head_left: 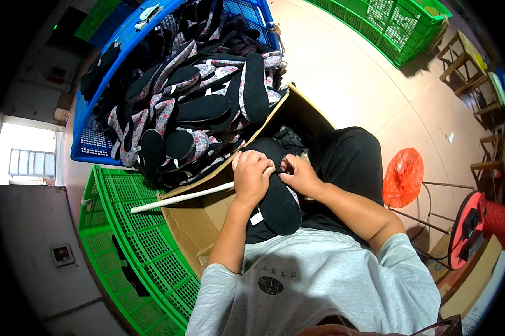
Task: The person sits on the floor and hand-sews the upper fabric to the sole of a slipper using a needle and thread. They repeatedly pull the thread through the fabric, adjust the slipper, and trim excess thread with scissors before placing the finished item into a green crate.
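Observation:
A slipper [281, 206] with a black sole lies sole up in my lap, a white tag at its side and a strip of floral fabric along its edge. My left hand [253, 175] is curled over its far part, fingers closed on it. Across from it, my right hand [301, 175] pinches at the slipper's right edge; its fingertips are partly hidden. A white rod [179, 197] reaches from beside my left hand out over a cardboard box; whether the hand touches it, I cannot tell.
A blue crate [83, 130] at the far left is heaped with slippers [205, 107]. The open cardboard box [192, 229] stands against my lap, beside a green crate [146, 241]. To the right are a red plastic bag [402, 178] and a red cord spool [466, 229]. Another green crate [370, 25] is farther off.

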The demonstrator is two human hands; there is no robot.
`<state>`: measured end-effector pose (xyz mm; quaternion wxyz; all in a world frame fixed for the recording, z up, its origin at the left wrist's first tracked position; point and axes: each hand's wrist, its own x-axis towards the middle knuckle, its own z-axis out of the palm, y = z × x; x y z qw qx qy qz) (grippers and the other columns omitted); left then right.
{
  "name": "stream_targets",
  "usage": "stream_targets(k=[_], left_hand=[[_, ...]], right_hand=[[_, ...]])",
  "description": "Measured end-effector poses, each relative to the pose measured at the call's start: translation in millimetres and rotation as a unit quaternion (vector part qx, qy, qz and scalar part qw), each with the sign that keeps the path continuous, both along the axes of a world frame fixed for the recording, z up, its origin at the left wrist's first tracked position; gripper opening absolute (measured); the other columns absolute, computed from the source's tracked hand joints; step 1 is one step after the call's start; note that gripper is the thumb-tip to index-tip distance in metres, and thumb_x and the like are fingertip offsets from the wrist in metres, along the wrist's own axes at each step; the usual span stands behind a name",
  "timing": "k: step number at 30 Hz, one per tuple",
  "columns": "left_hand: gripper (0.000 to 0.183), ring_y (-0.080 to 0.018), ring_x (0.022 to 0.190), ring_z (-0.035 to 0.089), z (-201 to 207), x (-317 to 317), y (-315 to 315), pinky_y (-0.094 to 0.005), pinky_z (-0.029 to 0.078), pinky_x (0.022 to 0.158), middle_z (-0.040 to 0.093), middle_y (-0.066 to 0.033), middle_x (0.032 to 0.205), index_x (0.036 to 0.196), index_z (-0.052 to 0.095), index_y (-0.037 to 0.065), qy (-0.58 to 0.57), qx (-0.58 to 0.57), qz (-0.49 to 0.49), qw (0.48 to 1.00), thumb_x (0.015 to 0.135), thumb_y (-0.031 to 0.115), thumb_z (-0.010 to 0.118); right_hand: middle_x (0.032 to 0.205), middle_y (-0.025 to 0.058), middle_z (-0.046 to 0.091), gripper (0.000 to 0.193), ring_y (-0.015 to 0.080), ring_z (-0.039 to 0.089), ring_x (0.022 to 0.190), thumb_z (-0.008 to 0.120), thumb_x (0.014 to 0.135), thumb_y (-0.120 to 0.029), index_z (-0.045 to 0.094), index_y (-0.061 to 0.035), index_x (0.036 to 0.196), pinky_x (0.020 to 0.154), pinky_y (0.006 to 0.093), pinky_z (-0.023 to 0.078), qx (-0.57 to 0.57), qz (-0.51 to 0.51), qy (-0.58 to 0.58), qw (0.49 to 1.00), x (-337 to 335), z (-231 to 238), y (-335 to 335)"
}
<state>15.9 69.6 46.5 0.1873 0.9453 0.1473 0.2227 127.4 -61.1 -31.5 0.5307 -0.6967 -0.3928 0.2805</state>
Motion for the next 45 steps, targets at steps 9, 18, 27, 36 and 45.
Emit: stream_targets(k=[9, 18, 27, 36, 45], left_hand=[[0.006, -0.0303, 0.085, 0.062, -7, -4, 15, -0.0376, 0.047, 0.079, 0.066, -0.012, 0.083, 0.083, 0.065, 0.001, -0.009, -0.161, 0.052, 0.986, 0.08, 0.006, 0.067], [0.007, -0.0316, 0.081, 0.062, -6, 0, 22, -0.0397, 0.048, 0.075, 0.065, -0.0133, 0.083, 0.086, 0.061, 0.002, 0.055, -0.162, 0.038, 0.985, 0.083, 0.008, 0.065], [0.008, -0.0351, 0.085, 0.061, -12, 6, 16, -0.0432, 0.047, 0.078, 0.064, -0.0145, 0.085, 0.087, 0.059, 0.003, 0.043, -0.119, 0.041, 0.991, 0.084, 0.009, 0.063], [0.01, -0.0341, 0.086, 0.062, -16, 6, 17, -0.0436, 0.046, 0.08, 0.066, -0.0131, 0.086, 0.086, 0.061, 0.004, 0.045, -0.15, 0.048, 0.986, 0.085, 0.013, 0.065], [0.011, -0.0338, 0.085, 0.062, -20, 8, 17, -0.0444, 0.045, 0.081, 0.067, -0.0119, 0.083, 0.084, 0.062, 0.005, 0.049, -0.162, 0.055, 0.984, 0.085, 0.016, 0.065]], right_hand=[[0.089, 0.0095, 0.063, 0.029, 0.0159, 0.059, 0.083, 0.076, 0.085, -0.018, 0.057, -0.0006, 0.096, 0.075, 0.0317, 0.049, -0.023, 0.078, 0.084, 0.993, 16, 20, -8], [0.099, 0.0187, 0.068, 0.042, 0.0336, 0.066, 0.097, 0.054, 0.099, -0.04, 0.049, -0.0035, 0.119, 0.086, 0.0411, 0.049, -0.057, 0.067, 0.055, 0.995, 28, 20, -13], [0.102, 0.0106, 0.07, 0.03, 0.0301, 0.067, 0.098, 0.065, 0.093, -0.036, 0.061, -0.0116, 0.11, 0.091, 0.0455, 0.042, -0.087, 0.095, -0.061, 0.99, 22, 31, -13], [0.105, 0.0094, 0.071, 0.028, 0.032, 0.066, 0.101, 0.061, 0.095, -0.037, 0.061, -0.0119, 0.109, 0.088, 0.05, 0.043, -0.111, 0.101, -0.088, 0.985, 25, 29, -6], [0.101, 0.0101, 0.072, 0.028, 0.032, 0.068, 0.097, 0.064, 0.093, -0.035, 0.06, -0.0101, 0.106, 0.086, 0.0501, 0.044, -0.098, 0.101, -0.092, 0.986, 23, 27, -4]])
